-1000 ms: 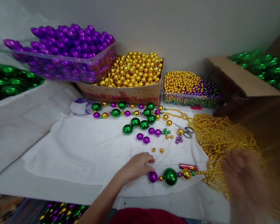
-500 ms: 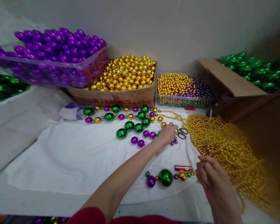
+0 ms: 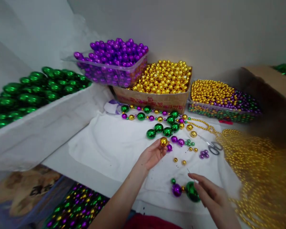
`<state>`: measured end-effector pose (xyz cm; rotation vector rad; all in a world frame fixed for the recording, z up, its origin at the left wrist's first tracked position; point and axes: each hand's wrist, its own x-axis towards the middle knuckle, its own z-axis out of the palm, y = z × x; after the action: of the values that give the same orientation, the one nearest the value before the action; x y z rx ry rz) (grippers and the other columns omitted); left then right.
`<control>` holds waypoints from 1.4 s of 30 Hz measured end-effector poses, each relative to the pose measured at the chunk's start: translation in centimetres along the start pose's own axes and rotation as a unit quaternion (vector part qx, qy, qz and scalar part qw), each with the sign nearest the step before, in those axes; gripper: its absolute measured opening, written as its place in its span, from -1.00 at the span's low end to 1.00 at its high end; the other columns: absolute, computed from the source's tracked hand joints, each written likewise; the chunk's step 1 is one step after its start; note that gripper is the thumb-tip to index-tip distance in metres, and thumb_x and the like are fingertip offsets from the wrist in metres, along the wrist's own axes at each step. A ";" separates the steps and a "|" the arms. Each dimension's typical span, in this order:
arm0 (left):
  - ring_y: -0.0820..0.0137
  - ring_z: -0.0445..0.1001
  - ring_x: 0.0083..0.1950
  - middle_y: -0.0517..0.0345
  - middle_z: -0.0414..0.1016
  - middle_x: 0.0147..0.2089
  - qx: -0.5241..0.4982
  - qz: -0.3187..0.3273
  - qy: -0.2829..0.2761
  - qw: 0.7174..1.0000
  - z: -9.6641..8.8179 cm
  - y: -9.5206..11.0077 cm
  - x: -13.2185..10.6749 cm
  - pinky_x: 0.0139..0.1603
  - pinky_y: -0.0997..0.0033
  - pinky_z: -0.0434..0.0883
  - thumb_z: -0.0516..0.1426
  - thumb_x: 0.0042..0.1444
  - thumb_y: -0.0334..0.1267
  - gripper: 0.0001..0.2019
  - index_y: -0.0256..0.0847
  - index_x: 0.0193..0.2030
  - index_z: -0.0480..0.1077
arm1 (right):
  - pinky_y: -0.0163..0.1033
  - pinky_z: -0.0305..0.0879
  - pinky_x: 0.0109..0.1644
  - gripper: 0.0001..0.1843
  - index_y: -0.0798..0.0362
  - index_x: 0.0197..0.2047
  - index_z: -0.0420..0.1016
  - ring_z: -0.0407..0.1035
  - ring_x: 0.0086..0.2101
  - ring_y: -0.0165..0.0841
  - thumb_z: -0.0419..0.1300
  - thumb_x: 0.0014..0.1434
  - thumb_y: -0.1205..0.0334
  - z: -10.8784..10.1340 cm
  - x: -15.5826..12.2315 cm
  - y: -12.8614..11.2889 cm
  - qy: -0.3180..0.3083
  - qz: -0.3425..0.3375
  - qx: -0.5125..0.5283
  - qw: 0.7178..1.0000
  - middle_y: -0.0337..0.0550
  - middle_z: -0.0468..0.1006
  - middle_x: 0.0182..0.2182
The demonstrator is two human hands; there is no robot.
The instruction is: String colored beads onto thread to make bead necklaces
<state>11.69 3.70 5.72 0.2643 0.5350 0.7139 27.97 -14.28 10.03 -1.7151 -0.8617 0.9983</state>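
My left hand (image 3: 153, 156) is closed at the fingertips on a gold bead (image 3: 164, 142), raised over the white cloth (image 3: 114, 140). Just behind those fingers a purple bead (image 3: 169, 148) shows in part. My right hand (image 3: 211, 194) pinches a thin needle (image 3: 189, 171) between thumb and forefinger, its tip pointing up and left. Beneath that hand lies a short bead string, with a large green bead (image 3: 192, 191), a purple bead (image 3: 176, 190) and a small green bead (image 3: 173, 181); my fingers hide its right part. Small gold beads (image 3: 180, 161) lie between the hands.
A finished-looking bead necklace (image 3: 141, 116) lies at the back of the cloth, near loose green beads (image 3: 159, 128). Scissors (image 3: 214, 148) rest beside gold bead chains (image 3: 257, 171). Behind stand a purple-bead tub (image 3: 133, 68), a gold-bead carton (image 3: 152, 98) and a mixed-bead tub (image 3: 224, 109).
My left hand has come back leftward from the small beads, now with a gold bead. My right hand has shifted over the bead string. The view has turned left.
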 end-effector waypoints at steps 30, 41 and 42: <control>0.54 0.41 -0.51 -0.03 0.54 -0.27 0.011 0.017 0.076 0.997 -1.8 -0.1 -1.5 -0.53 0.61 0.40 0.01 0.26 -0.21 -0.76 -0.34 -0.17 0.41 | -0.37 0.44 -0.18 -0.69 0.05 -0.13 0.61 0.53 -0.25 -0.25 0.16 0.13 0.11 0.4 -1.0 1.1 -0.086 -0.113 -0.113 0.983 -0.08 0.64 -0.24; 0.53 0.41 -0.47 -0.04 0.54 -0.24 0.030 0.040 0.060 0.997 -1.6 -0.2 -2.1 -0.47 0.59 0.41 0.06 0.23 -0.25 -0.79 -0.35 -0.15 0.42 | -0.39 0.44 -0.18 -0.68 0.08 -0.09 0.58 0.53 -0.24 -0.27 0.12 0.17 0.16 0.2 -0.8 0.7 -0.114 -0.135 -0.140 0.974 -0.05 0.63 -0.20; 0.53 0.41 -0.47 -0.04 0.54 -0.23 0.034 0.043 0.057 0.997 -1.6 -0.3 -2.2 -0.47 0.59 0.41 0.06 0.22 -0.25 -0.80 -0.35 -0.15 0.42 | -0.37 0.44 -0.17 -0.68 0.08 -0.09 0.59 0.53 -0.25 -0.27 0.13 0.17 0.16 0.2 -0.8 0.7 -0.113 -0.135 -0.137 0.975 -0.05 0.63 -0.21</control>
<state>9.60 2.10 5.08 0.3116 0.6608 0.7981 27.48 -15.15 9.54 -1.6705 -1.3958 0.9322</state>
